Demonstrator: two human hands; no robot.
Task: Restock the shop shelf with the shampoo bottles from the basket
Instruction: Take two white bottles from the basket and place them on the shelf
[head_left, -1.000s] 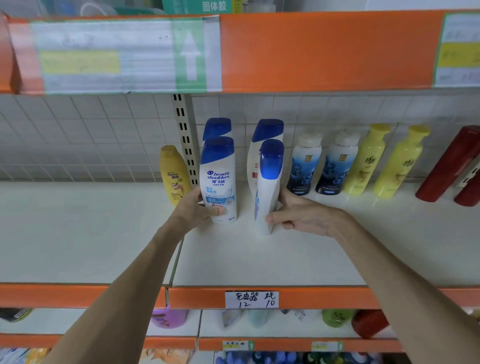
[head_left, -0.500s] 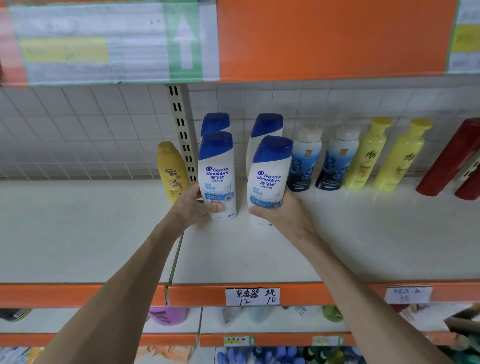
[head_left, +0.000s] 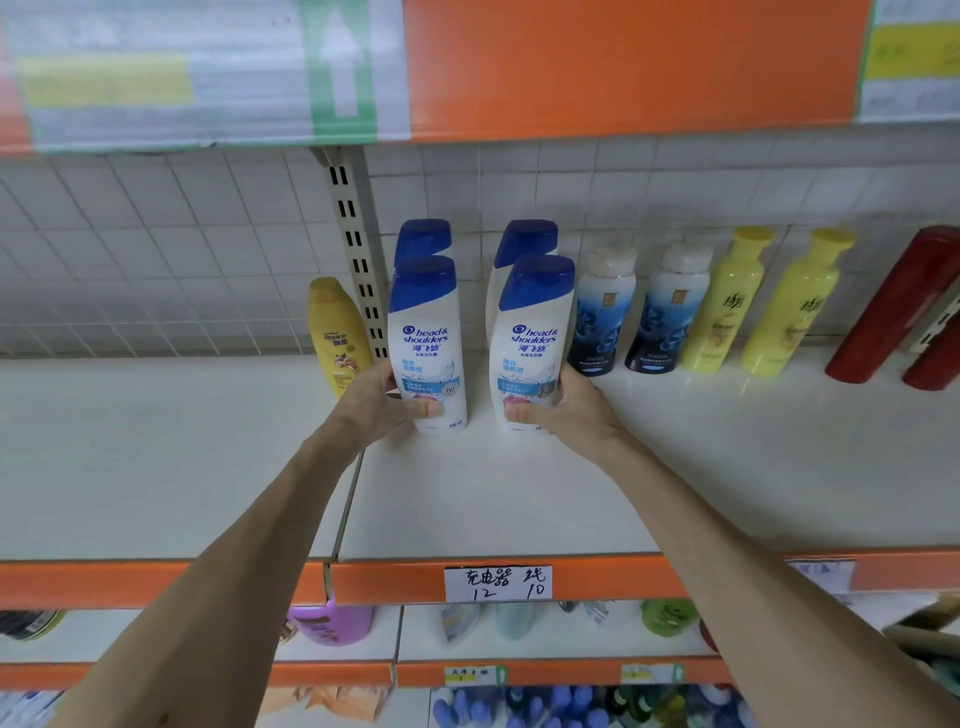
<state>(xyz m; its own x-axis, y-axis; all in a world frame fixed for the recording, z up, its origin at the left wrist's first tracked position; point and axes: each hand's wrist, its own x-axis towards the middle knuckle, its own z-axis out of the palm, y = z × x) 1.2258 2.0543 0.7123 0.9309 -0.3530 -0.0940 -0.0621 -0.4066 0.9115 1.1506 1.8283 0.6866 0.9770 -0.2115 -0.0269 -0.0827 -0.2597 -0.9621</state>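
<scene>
Two white shampoo bottles with blue caps stand upright at the front on the white shelf (head_left: 519, 509), labels facing me. My left hand (head_left: 382, 402) grips the base of the left front bottle (head_left: 427, 332). My right hand (head_left: 563, 410) grips the base of the right front bottle (head_left: 535, 332). Directly behind each stands another blue-capped bottle, the left rear bottle (head_left: 423, 236) and the right rear bottle (head_left: 527, 236), mostly hidden. The basket is out of view.
A yellow bottle (head_left: 335, 332) stands left of the slotted upright post (head_left: 358, 249). To the right stand two dark blue bottles (head_left: 600, 317), two yellow bottles (head_left: 727, 306) and red bottles (head_left: 893, 306). An orange shelf edge (head_left: 623, 67) hangs overhead; lower shelves hold more goods.
The right front bottle was edge-on in my right hand; it has turned label-forward and now stands beside the left one. My right hand has shifted to its base.
</scene>
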